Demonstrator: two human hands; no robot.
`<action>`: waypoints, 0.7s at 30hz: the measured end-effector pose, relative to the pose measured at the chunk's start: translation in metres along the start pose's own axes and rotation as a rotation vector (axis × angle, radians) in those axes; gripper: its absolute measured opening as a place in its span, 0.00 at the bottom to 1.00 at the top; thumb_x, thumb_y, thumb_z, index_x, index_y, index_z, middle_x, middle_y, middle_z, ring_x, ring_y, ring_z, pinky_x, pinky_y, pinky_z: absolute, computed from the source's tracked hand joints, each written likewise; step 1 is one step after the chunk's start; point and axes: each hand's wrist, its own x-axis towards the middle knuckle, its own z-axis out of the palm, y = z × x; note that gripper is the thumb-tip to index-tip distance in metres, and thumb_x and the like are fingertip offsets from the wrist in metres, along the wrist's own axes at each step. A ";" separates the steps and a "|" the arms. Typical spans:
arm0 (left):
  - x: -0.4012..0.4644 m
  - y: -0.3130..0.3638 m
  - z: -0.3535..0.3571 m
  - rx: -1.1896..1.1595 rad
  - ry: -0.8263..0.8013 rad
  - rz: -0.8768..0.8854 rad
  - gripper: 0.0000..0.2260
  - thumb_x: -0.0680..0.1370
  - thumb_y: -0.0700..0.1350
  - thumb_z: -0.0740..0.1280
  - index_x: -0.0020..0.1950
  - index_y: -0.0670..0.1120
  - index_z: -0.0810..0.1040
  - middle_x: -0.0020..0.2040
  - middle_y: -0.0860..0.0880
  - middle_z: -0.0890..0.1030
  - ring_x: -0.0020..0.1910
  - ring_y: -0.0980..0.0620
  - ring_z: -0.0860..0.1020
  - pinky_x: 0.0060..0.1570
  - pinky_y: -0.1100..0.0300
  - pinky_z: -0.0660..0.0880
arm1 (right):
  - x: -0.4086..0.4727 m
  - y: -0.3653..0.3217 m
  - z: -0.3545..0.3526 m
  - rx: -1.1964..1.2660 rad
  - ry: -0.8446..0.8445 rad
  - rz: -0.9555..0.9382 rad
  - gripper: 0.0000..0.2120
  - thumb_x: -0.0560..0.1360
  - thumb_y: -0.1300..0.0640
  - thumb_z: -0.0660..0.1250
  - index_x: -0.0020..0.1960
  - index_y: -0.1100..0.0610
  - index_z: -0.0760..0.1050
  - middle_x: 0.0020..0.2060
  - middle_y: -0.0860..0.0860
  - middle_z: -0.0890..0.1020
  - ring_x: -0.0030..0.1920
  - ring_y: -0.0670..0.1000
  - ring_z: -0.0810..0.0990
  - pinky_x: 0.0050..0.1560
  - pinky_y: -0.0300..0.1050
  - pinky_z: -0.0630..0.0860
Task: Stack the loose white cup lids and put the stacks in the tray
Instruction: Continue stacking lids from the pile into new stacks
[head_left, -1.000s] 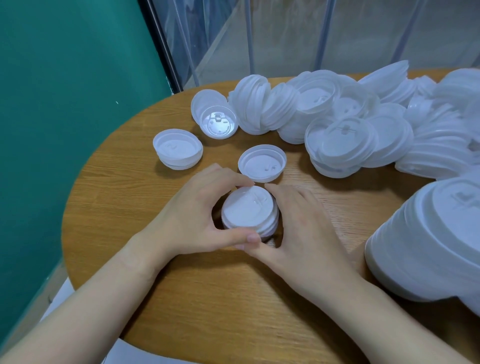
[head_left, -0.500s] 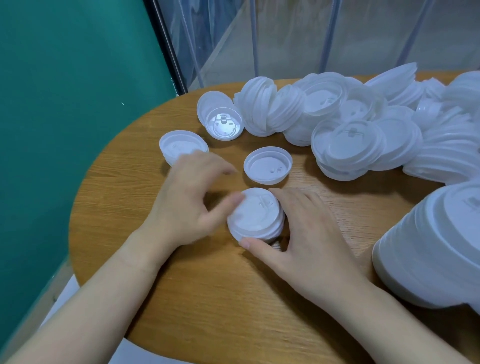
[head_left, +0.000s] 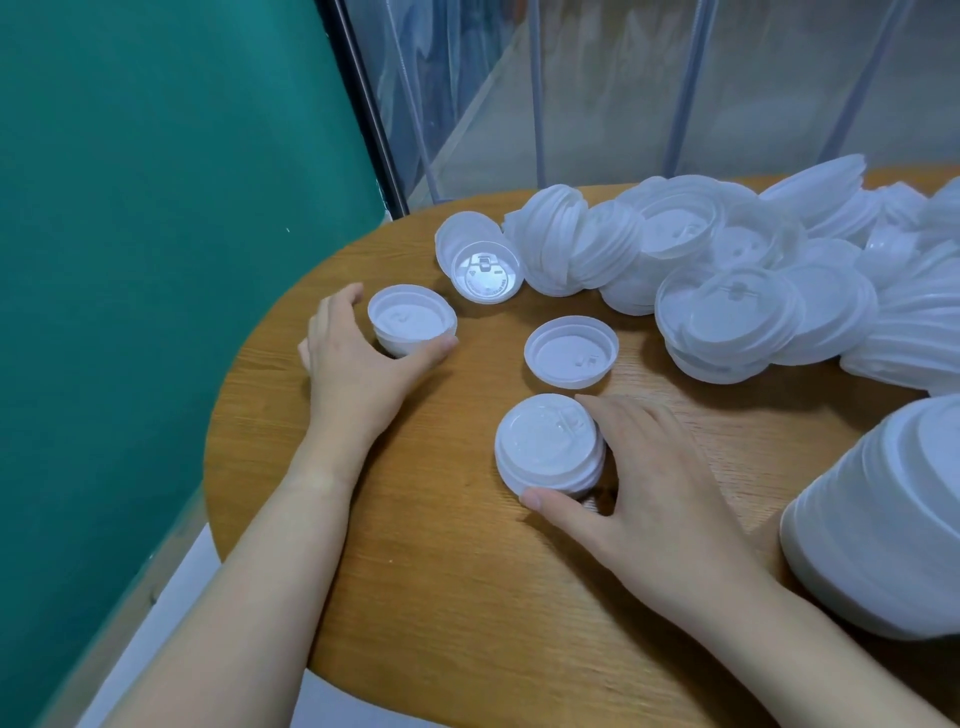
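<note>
White lids (head_left: 727, 291) mostly lie loose at upper right; I see no tray. My left hand (head_left: 358, 364) grasps an upturned stack (head_left: 412, 321), my right hand (head_left: 660, 488) clasps a short stack (head_left: 548, 444).

a rounded wooden table (head_left: 467, 597) with light oak grain carries everything. near its left edge sits a small stack of upturned lids (head_left: 412, 321). a single upturned lid (head_left: 570, 351) lies toward the middle, and just in front of it a short stack (head_left: 549, 444) rests top side up. along the far side a big loose heap of white lids (head_left: 727, 270) sprawls toward the right, some on edge, some flat; one lid (head_left: 485, 278) at its left end leans with its underside showing. at the right edge a tall stack (head_left: 883, 519) lies tilted
</note>
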 end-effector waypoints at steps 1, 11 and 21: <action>-0.001 0.001 -0.001 0.005 -0.021 -0.006 0.47 0.64 0.67 0.79 0.77 0.51 0.67 0.73 0.55 0.70 0.73 0.53 0.64 0.76 0.45 0.62 | 0.000 0.000 0.000 0.003 0.000 -0.001 0.38 0.67 0.24 0.61 0.71 0.43 0.71 0.61 0.34 0.73 0.65 0.41 0.68 0.64 0.41 0.63; -0.006 0.002 -0.003 -0.069 -0.055 0.077 0.32 0.68 0.59 0.81 0.68 0.54 0.72 0.64 0.59 0.74 0.66 0.56 0.66 0.65 0.58 0.65 | -0.002 0.001 0.001 0.020 0.001 0.013 0.40 0.67 0.25 0.61 0.73 0.45 0.70 0.61 0.35 0.74 0.65 0.43 0.69 0.67 0.46 0.67; -0.007 0.000 -0.005 -0.177 -0.067 0.097 0.32 0.70 0.49 0.80 0.68 0.55 0.66 0.64 0.60 0.73 0.69 0.51 0.70 0.65 0.62 0.69 | -0.001 0.000 0.001 0.016 0.002 0.005 0.38 0.68 0.25 0.61 0.72 0.44 0.70 0.62 0.34 0.73 0.65 0.42 0.68 0.68 0.44 0.66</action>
